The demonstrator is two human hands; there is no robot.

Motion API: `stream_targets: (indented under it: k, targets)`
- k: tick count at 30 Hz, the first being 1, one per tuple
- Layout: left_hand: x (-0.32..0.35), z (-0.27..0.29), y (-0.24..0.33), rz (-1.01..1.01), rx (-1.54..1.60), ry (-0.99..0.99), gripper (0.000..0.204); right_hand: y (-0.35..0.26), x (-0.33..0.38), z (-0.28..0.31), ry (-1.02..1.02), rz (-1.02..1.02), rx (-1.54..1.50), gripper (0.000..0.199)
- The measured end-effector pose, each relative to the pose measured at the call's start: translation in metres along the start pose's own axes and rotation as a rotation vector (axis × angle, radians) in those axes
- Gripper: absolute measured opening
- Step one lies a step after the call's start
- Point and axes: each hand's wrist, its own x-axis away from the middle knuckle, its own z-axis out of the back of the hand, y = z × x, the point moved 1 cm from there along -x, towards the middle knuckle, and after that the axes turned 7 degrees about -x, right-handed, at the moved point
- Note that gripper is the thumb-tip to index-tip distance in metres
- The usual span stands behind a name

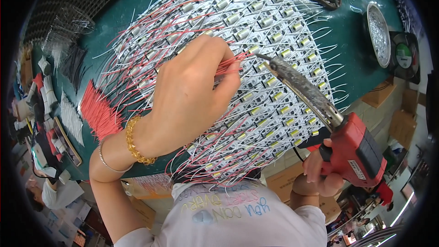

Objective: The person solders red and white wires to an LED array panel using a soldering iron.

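Left hand (192,91) pinches thin red wires (228,66) onto the white circuit-board panel (270,96), steadying them for the tip; right hand (320,167) clenches the red pistol-shaped soldering gun (352,148).

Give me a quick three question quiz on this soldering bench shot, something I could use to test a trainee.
1. True or false: the right hand grips a red soldering gun.
2. What does the left hand pinch? A) a bundle of red wires B) a screwdriver C) a roll of tape
3. Fill in: the soldering gun's tip meets the wire ends over the panel of white ____.

Key:
1. True
2. A
3. Circuit boards; they lie in rows on the green mat, with a loose heap of red wires at the left.
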Motion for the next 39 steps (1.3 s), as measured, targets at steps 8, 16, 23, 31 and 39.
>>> stream_targets:
  k: [8,16,23,31,39]
  targets:
    - [0.000,-0.002,0.002,0.022,-0.016,0.000,0.012,0.000,-0.003,-0.006,0.090,-0.031,0.006,0.074]
    - [-0.002,-0.002,-0.001,0.026,0.049,-0.009,0.013,-0.003,-0.007,-0.006,0.034,-0.048,0.080,0.073]
    - [-0.002,-0.001,0.001,0.037,0.021,0.004,0.015,0.001,-0.005,0.001,-0.005,0.008,0.132,0.071]
    - [-0.002,-0.003,0.002,0.059,-0.001,-0.011,0.014,-0.006,-0.007,-0.008,0.098,0.002,0.043,0.082]
    - [-0.003,-0.002,0.003,0.076,0.051,-0.026,0.013,-0.002,0.001,-0.005,0.133,-0.034,0.036,0.082]
